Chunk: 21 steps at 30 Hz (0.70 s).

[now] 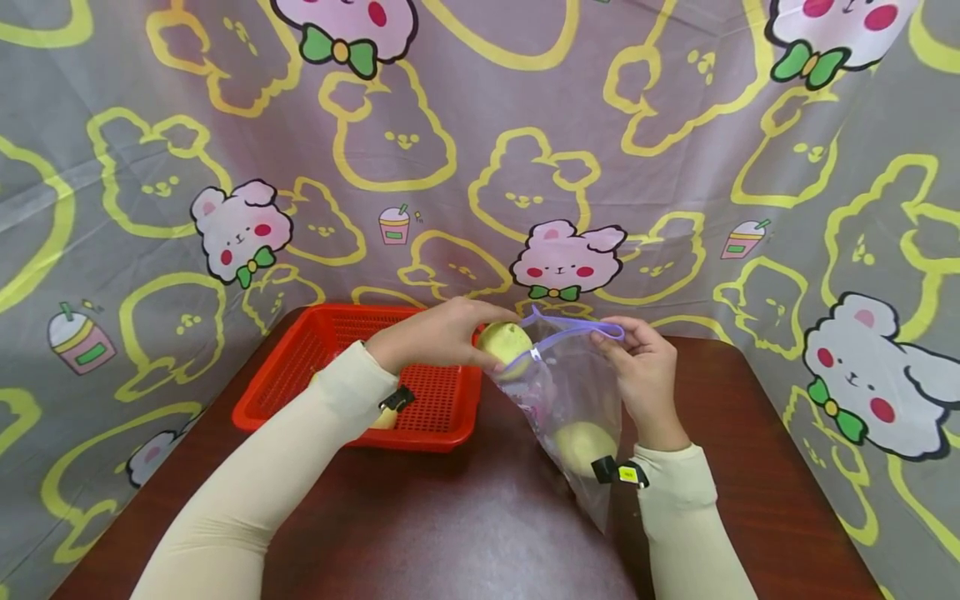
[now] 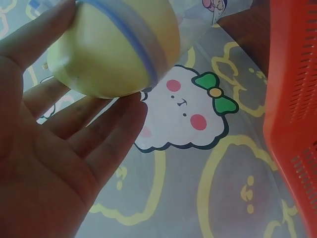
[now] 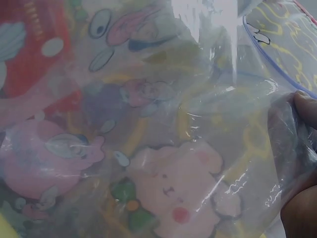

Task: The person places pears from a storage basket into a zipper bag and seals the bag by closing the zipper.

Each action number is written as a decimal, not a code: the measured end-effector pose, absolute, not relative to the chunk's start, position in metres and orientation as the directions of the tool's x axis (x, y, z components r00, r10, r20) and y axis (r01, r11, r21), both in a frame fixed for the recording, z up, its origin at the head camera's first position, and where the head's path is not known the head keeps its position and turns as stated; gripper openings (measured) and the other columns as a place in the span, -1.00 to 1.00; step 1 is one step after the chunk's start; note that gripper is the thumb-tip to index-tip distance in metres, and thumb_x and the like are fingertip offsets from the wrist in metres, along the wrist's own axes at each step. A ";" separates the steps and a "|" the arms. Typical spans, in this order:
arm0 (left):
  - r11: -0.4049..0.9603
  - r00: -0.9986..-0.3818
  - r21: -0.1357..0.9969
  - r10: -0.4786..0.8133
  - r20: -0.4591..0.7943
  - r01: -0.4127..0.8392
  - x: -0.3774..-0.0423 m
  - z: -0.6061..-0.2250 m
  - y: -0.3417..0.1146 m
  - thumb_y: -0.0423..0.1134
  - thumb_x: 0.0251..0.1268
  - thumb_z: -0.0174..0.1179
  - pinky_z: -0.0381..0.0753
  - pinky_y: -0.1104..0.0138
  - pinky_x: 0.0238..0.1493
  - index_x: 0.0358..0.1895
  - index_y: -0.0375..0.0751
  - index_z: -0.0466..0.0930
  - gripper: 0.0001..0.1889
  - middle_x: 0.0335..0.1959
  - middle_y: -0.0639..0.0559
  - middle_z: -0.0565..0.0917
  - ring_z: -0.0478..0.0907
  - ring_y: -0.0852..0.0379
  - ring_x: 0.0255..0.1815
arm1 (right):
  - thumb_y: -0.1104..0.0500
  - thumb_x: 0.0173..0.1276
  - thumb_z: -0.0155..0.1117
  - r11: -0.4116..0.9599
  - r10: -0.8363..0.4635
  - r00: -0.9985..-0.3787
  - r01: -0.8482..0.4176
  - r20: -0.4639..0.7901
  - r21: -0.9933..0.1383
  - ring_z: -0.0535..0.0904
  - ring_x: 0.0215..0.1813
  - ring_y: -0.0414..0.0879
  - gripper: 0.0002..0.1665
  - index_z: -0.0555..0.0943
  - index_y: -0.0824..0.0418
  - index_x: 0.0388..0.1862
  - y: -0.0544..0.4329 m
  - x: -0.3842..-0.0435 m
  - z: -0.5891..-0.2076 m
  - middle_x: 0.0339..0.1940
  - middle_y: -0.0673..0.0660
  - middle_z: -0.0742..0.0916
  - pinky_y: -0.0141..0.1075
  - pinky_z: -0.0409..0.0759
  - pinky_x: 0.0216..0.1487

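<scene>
My left hand (image 1: 442, 335) holds a round yellow-green fruit (image 1: 506, 345), perhaps an apple or pear, at the mouth of a clear plastic zip bag (image 1: 551, 392). In the left wrist view the purple rim of the bag crosses this fruit (image 2: 106, 54), so it lies partly inside. The thumb and fingers are spread round its near side. At the opposite end of the mouth my right hand (image 1: 648, 371) pinches the rim, and the mouth gapes. A second yellow-green fruit (image 1: 587, 448) rests low in the bag. Printed cartoon figures (image 3: 54, 153) show on the plastic in the right wrist view.
A red plastic basket (image 1: 442, 437) stands on the left of the dark brown table (image 1: 420, 517). Yellowish fruit (image 1: 386, 418) shows inside it, partly hidden by my left forearm. A patterned cloth (image 1: 465, 100) surrounds the table at the back and sides.
</scene>
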<state>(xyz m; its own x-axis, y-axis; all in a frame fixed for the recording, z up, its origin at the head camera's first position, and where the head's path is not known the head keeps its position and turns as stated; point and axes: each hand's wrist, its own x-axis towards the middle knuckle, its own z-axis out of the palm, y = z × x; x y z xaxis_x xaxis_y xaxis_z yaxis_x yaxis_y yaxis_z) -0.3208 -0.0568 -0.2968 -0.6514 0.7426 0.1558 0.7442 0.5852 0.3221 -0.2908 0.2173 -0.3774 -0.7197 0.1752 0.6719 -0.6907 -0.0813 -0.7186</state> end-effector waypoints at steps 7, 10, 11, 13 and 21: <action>0.601 -0.668 0.337 0.733 0.130 0.725 -0.321 -0.301 -0.057 0.02 0.03 0.48 0.47 0.45 -0.01 0.32 0.15 0.48 -0.31 0.13 0.30 0.55 0.40 0.30 0.01 | 0.55 0.11 0.38 -0.037 0.177 -0.721 -0.685 0.670 -0.727 0.70 -0.33 -0.19 -0.72 0.59 0.59 -0.16 0.217 -0.290 -0.378 -0.38 0.03 0.77 -0.38 0.65 -0.26; 0.594 -0.660 0.331 0.739 0.136 0.734 -0.321 -0.301 -0.056 0.01 0.03 0.48 0.47 0.44 0.00 0.31 0.13 0.49 -0.31 0.13 0.29 0.55 0.41 0.30 0.01 | 0.55 0.12 0.38 -0.038 0.176 -0.716 -0.691 0.676 -0.722 0.70 -0.33 -0.18 -0.72 0.59 0.59 -0.17 0.217 -0.290 -0.377 -0.38 0.04 0.77 -0.38 0.64 -0.26; 0.589 -0.655 0.328 0.743 0.140 0.738 -0.321 -0.301 -0.056 0.01 0.03 0.48 0.46 0.44 0.01 0.31 0.12 0.49 -0.31 0.13 0.28 0.55 0.41 0.30 0.02 | 0.55 0.12 0.38 -0.041 0.175 -0.714 -0.693 0.678 -0.720 0.70 -0.34 -0.18 -0.73 0.59 0.59 -0.17 0.217 -0.290 -0.377 -0.38 0.05 0.77 -0.38 0.64 -0.27; 0.583 -0.647 0.322 0.748 0.145 0.746 -0.322 -0.302 -0.056 0.00 0.03 0.48 0.46 0.42 0.03 0.31 0.09 0.49 -0.31 0.13 0.26 0.56 0.42 0.29 0.02 | 0.55 0.12 0.38 -0.047 0.172 -0.713 -0.695 0.680 -0.717 0.70 -0.33 -0.18 -0.73 0.59 0.59 -0.17 0.217 -0.290 -0.377 -0.38 0.06 0.77 -0.38 0.65 -0.26; 0.576 -0.631 0.291 0.762 0.150 0.764 -0.322 -0.304 -0.056 0.01 0.07 0.46 0.42 0.36 0.15 0.30 -0.01 0.51 -0.33 0.17 0.19 0.57 0.46 0.21 0.11 | 0.55 0.11 0.38 -0.048 0.172 -0.708 -0.701 0.685 -0.712 0.70 -0.34 -0.17 -0.73 0.59 0.59 -0.18 0.215 -0.288 -0.377 -0.40 0.05 0.77 -0.38 0.65 -0.27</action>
<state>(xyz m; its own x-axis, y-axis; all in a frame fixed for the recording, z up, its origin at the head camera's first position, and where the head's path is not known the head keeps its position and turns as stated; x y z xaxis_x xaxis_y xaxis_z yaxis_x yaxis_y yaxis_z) -0.3218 -0.0556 -0.3043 -0.6307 0.7615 0.1495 0.7641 0.5756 0.2914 -0.2876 0.2153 -0.3765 -0.7081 0.1715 0.6850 -0.7005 -0.0483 -0.7120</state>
